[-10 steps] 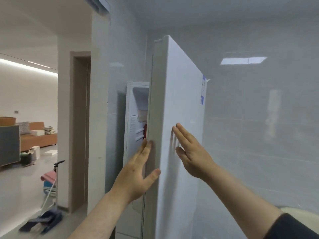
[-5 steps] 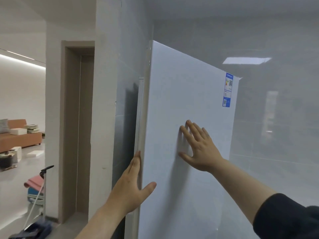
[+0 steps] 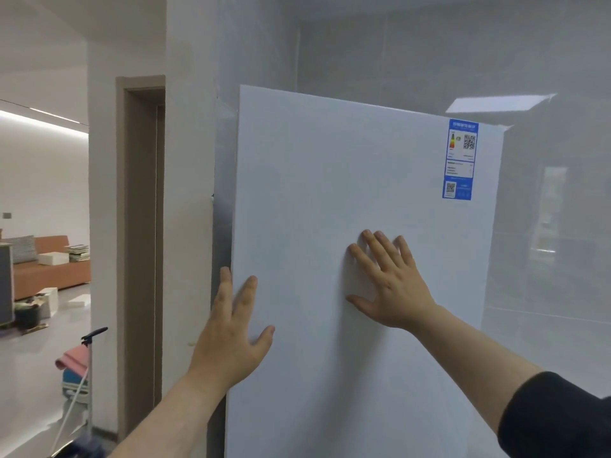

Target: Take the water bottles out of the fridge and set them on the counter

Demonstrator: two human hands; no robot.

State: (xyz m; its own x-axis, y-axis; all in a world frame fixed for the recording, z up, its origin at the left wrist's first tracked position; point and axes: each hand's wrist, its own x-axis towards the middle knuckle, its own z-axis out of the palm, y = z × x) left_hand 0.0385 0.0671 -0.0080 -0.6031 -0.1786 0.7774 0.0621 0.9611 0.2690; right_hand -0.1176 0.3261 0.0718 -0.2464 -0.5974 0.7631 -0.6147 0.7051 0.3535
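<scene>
Fridge door [image 3: 347, 226] now closed, plain white.

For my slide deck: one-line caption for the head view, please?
Head view: left hand at the edge of the white fridge door, right hand flat on its front, below a blue label.

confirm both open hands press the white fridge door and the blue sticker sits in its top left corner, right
Wrong corner: the head view shows the blue sticker in the top right corner of the fridge door. The left hand and right hand do press it, open.
</scene>
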